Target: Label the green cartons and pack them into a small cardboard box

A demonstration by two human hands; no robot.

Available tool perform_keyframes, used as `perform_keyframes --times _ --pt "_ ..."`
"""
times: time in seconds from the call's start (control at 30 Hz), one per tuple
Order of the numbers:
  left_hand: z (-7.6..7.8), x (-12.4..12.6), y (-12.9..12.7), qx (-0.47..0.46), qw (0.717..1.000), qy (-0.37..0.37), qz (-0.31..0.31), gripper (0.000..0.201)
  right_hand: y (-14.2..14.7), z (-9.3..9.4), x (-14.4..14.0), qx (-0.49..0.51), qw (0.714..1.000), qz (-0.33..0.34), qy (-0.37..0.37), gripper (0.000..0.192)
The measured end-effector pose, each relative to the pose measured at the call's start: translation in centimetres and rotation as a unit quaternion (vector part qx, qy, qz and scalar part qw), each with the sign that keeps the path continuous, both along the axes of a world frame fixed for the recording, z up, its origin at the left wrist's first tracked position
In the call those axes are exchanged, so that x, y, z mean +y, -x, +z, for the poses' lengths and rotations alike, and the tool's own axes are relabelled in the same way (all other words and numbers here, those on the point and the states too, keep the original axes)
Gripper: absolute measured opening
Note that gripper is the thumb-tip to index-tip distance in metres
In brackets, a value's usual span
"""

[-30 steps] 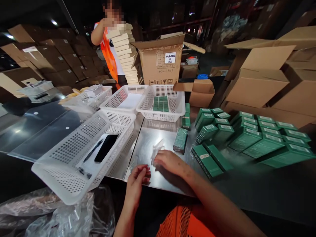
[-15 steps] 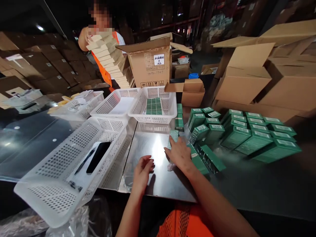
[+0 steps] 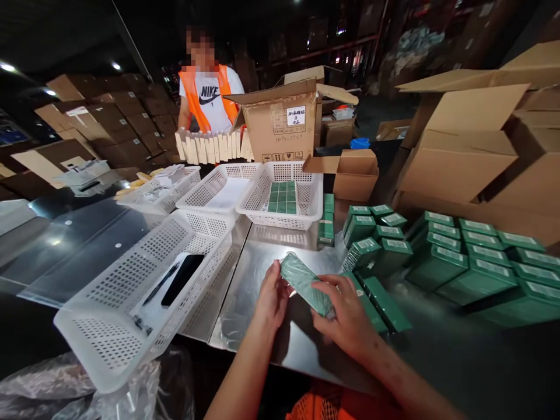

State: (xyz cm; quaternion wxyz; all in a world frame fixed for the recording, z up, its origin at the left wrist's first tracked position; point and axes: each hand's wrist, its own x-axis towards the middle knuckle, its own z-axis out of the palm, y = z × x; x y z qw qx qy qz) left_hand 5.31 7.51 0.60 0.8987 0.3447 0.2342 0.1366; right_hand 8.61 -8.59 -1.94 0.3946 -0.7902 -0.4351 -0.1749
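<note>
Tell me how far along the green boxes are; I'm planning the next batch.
Done: a flat layer of green boxes lies in the far white basket. In hand: the left hand and right hand hold one wrapped green box over the metal table. Left: many loose green boxes on the right.

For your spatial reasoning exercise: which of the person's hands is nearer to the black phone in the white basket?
Left. The left hand is closer to the black phone; the right hand is farther away.
</note>
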Motion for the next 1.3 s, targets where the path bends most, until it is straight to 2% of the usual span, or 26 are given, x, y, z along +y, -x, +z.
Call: perform_keyframes --times 0.07,0.1,0.17,0.2,0.27,0.33,0.43,0.5,0.6,0.7,0.77,0.8,0.83,0.93,0.97,1.0,1.03,1.1,1.17,1.23,1.3 --pt "1.2 -1.5 -1.0 -0.032 0.999 -0.032 -0.006 0.060 -1.0 0.4 -1.3 0.014 0.999 0.029 0.007 0.067" --pt "1.8 -2.3 -1.3 -0.046 0.996 -0.073 -0.006 0.061 -1.6 0.7 -2.0 0.032 0.998 0.043 0.009 0.077" --pt "2.6 -3.5 -1.9 -0.082 0.978 -0.192 -0.023 0.063 -3.0 1.2 -3.4 0.083 0.994 0.069 -0.013 0.093" --pt "2.7 -3.9 -2.1 -0.105 0.961 -0.254 -0.042 0.065 -3.8 1.4 -4.1 0.110 0.990 0.078 -0.036 0.095" --pt "2.4 -4.4 -2.5 -0.141 0.923 -0.345 -0.095 0.069 -5.2 1.8 -5.3 0.153 0.980 0.092 -0.083 0.085" --pt "1.2 -4.5 -3.0 -0.148 0.899 -0.386 -0.141 0.073 -6.3 1.9 -6.3 0.178 0.973 0.107 -0.098 0.065" --pt "-1.2 -4.6 -3.3 -0.105 0.893 -0.407 -0.162 0.076 -6.8 1.6 -7.1 0.198 0.972 0.111 -0.060 0.046" --pt "-2.7 -4.6 -3.2 -0.064 0.895 -0.414 -0.156 0.075 -6.5 1.2 -7.3 0.206 0.972 0.105 -0.037 0.045" --pt "-3.9 -4.6 -2.9 -0.031 0.889 -0.437 -0.134 0.061 -5.6 1.1 -7.3 0.180 0.980 0.077 -0.036 0.040" --pt "-4.5 -4.5 -2.7 -0.053 0.887 -0.432 -0.154 0.050 -5.3 1.3 -7.2 0.095 0.993 0.051 -0.050 0.028" --pt "-4.5 -4.5 -2.5 -0.111 0.888 -0.417 -0.157 0.048 -5.3 1.5 -7.2 0.030 0.995 0.047 -0.079 0.020" --pt "-4.4 -4.6 -2.4 -0.147 0.880 -0.427 -0.148 0.046 -5.3 1.6 -7.2 0.005 0.994 0.046 -0.097 0.018" --pt "-4.3 -4.8 -2.3 -0.179 0.864 -0.452 -0.133 0.043 -5.2 1.7 -7.2 -0.014 0.992 0.044 -0.116 0.018" --pt "-3.2 -6.0 -1.9 -0.227 0.793 -0.559 -0.083 0.025 -4.8 2.0 -7.2 -0.021 0.986 0.036 -0.160 0.016" --pt "-2.7 -6.6 -1.8 -0.222 0.784 -0.576 -0.063 0.020 -4.5 2.1 -7.3 -0.011 0.984 0.034 -0.175 0.015" --pt "-2.0 -7.1 -1.7 -0.209 0.794 -0.570 -0.030 0.017 -4.3 2.2 -7.4 0.007 0.981 0.032 -0.191 0.014" --pt "-1.3 -7.6 -1.7 -0.192 0.821 -0.538 0.014 0.016 -4.1 2.3 -7.5 0.035 0.977 0.028 -0.207 0.014" --pt "0.3 -8.1 -2.0 -0.150 0.894 -0.405 0.115 0.021 -3.8 2.4 -7.8 0.115 0.968 0.019 -0.220 0.025" --pt "2.0 -7.8 -2.8 -0.102 0.946 -0.240 0.195 0.025 -3.7 2.4 -8.0 0.200 0.962 0.015 -0.184 0.044" --pt "3.5 -7.2 -3.9 -0.044 0.965 -0.114 0.232 0.022 -3.7 2.4 -8.1 0.246 0.959 0.041 -0.136 0.057" --pt "4.4 -6.8 -5.1 0.010 0.972 -0.033 0.232 0.024 -3.7 2.3 -7.9 0.235 0.959 0.077 -0.138 0.053"
